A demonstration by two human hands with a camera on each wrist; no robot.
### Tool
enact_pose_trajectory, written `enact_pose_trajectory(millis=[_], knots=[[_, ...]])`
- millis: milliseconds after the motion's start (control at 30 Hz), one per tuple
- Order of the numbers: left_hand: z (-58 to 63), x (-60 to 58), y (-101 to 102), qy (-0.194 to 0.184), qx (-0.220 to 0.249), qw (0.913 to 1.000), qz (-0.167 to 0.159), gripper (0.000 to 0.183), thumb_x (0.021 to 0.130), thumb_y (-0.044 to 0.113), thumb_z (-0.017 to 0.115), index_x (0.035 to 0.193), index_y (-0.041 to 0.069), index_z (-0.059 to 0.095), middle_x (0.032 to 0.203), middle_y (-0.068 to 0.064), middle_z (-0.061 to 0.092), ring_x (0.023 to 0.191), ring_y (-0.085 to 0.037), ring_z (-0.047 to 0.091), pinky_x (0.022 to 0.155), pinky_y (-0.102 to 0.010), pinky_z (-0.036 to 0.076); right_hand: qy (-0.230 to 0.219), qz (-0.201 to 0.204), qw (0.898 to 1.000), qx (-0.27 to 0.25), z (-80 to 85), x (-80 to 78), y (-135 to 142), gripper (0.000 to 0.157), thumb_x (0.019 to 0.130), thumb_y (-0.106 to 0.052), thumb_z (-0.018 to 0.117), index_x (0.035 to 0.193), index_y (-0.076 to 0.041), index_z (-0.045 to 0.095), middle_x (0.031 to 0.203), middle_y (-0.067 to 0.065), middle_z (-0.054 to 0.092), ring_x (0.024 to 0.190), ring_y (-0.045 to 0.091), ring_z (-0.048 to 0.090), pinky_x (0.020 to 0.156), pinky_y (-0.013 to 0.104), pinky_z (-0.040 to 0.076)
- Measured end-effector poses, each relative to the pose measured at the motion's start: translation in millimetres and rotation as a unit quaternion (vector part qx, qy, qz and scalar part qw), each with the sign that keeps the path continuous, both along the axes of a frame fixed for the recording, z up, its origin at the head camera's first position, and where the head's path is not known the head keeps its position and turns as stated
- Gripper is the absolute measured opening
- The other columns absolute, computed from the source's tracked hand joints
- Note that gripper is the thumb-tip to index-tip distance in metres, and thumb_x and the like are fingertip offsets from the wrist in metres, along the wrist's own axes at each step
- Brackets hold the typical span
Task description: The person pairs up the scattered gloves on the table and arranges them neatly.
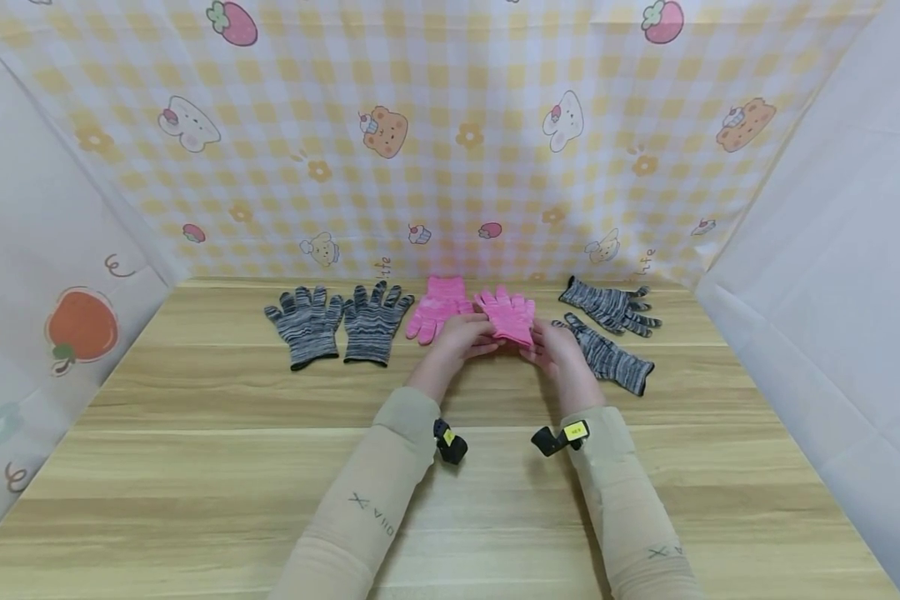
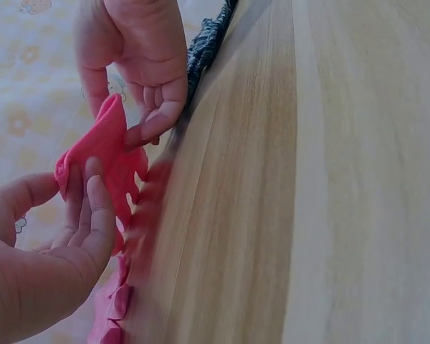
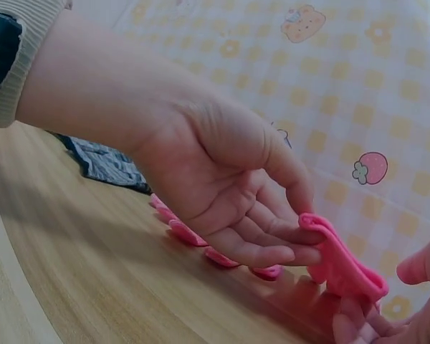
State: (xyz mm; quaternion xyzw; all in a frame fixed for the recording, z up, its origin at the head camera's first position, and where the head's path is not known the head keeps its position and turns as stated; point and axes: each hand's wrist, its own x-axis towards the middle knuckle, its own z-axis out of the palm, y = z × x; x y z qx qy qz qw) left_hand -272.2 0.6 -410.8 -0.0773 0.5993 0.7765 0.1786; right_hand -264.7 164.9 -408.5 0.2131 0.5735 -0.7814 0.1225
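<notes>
Both hands hold a pink knit glove by its cuff, which faces the person while the glove's fingers point toward the back curtain. My left hand pinches one side of the cuff; in the left wrist view its thumb and fingertips meet at the edge. At the opposite side, my right hand grips the cuff between thumb and fingers, seen closely in the right wrist view. A second pink glove lies flat on the table just left of the held one, cuff toward the curtain.
Two grey-black striped gloves lie side by side on the left, fingers toward the curtain. Another striped pair lies at an angle beside my right hand. A checked curtain backs the wooden table; pale sheets flank it.
</notes>
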Motion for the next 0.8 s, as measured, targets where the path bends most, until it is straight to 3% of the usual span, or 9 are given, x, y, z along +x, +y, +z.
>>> enact_pose_trajectory(millis=[233,367,567,633,733,800], knots=[[-1.5,1.0,-5.3,0.006,-0.022,0.9994,-0.027,0.052,0.088,-0.006,0.06,0.137,-0.008,0.044,0.115,-0.024,0.062,0.077,-0.02,0.066,0.078,-0.03,0.055,0.002,-0.008,1.0,-0.008,-3.1,1.2,1.6,0.035,0.1,-0.013,0.05,0.131,0.003,0.048,0.088,0.005,0.062,0.068,0.012,0.062,0.069,0.025,0.053],[-2.5,3.8,-8.1,0.005,-0.034,0.9987,-0.038,0.052,0.088,-0.004,0.061,0.137,-0.007,0.044,0.112,-0.021,0.063,0.075,-0.017,0.064,0.072,-0.027,0.055,0.011,0.002,1.0,-0.004,-6.5,3.2,2.1,0.023,0.098,-0.009,0.054,0.118,0.001,0.054,0.078,0.002,0.063,0.066,0.012,0.062,0.065,0.023,0.053],[-3.8,8.1,-11.1,0.008,-0.034,0.9985,-0.041,0.054,0.088,-0.003,0.061,0.138,-0.007,0.042,0.103,-0.015,0.062,0.073,-0.015,0.06,0.07,-0.026,0.055,0.048,0.04,0.997,0.041,-10.1,5.6,1.7,0.045,0.098,-0.007,0.052,0.14,0.005,0.04,0.082,0.0,0.061,0.069,0.009,0.058,0.064,0.021,0.052],[-3.6,9.9,-12.1,0.012,-0.031,0.9987,-0.039,0.044,0.089,-0.002,0.059,0.131,-0.008,0.049,0.095,-0.012,0.061,0.07,-0.015,0.059,0.069,-0.026,0.055,0.057,0.051,0.995,0.06,-9.5,6.6,0.9,0.047,0.098,-0.008,0.052,0.141,0.005,0.039,0.083,-0.001,0.061,0.07,0.009,0.058,0.065,0.02,0.052],[-3.7,12.4,-13.4,0.015,-0.028,0.999,-0.032,0.017,0.09,0.001,0.057,0.105,-0.004,0.06,0.084,-0.007,0.058,0.067,-0.014,0.057,0.068,-0.027,0.055,0.067,0.063,0.992,0.083,-8.8,7.8,-0.2,0.046,0.098,-0.008,0.053,0.141,0.005,0.041,0.083,-0.001,0.061,0.07,0.008,0.058,0.064,0.02,0.051],[-3.8,13.9,-14.1,0.013,-0.029,0.9991,-0.028,0.004,0.09,0.003,0.056,0.089,0.0,0.06,0.08,-0.006,0.057,0.066,-0.015,0.057,0.068,-0.027,0.054,0.075,0.068,0.99,0.095,-8.5,8.8,-0.5,0.046,0.097,-0.007,0.053,0.14,0.005,0.042,0.084,-0.001,0.061,0.07,0.008,0.058,0.064,0.02,0.051]])
